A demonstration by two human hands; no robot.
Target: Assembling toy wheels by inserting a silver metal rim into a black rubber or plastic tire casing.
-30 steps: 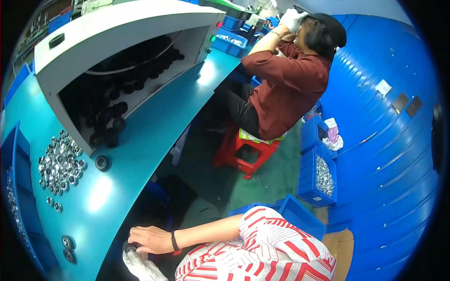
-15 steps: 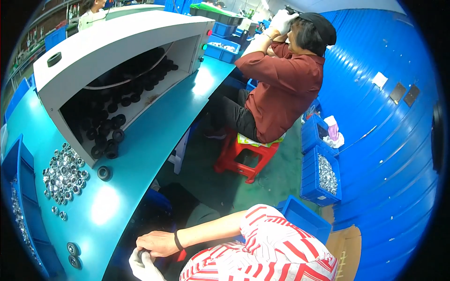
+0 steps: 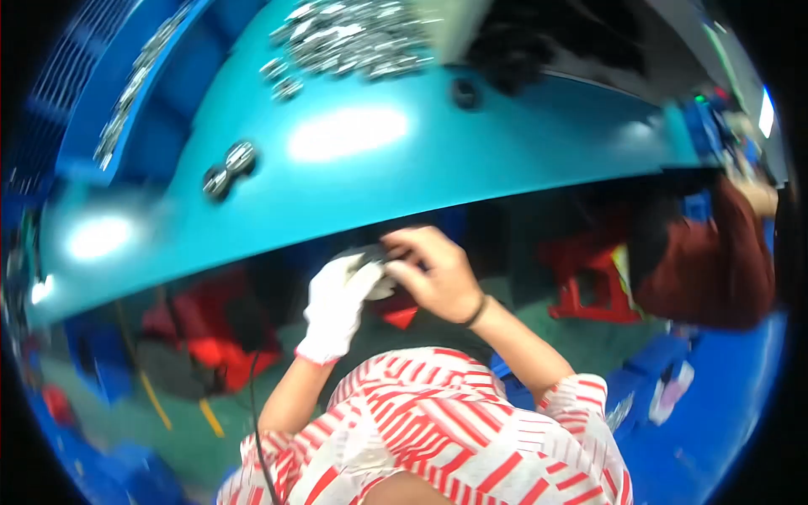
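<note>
Part [image 3: 369,254], dark, between gloved left grip [image 3: 333,301] and bare right grip [image 3: 443,278].

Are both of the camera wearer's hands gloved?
No, the left hand wears a white glove, while the right hand is ungloved.

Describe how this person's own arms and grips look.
The left grip wears a white glove with a pinkish-red cuff edge. The right grip is ungloved, with a thin black wristband behind it. The left sleeve and right sleeve are white with red stripes, leaving the forearms bare. A thin dark cable crosses the left sleeve.
</note>
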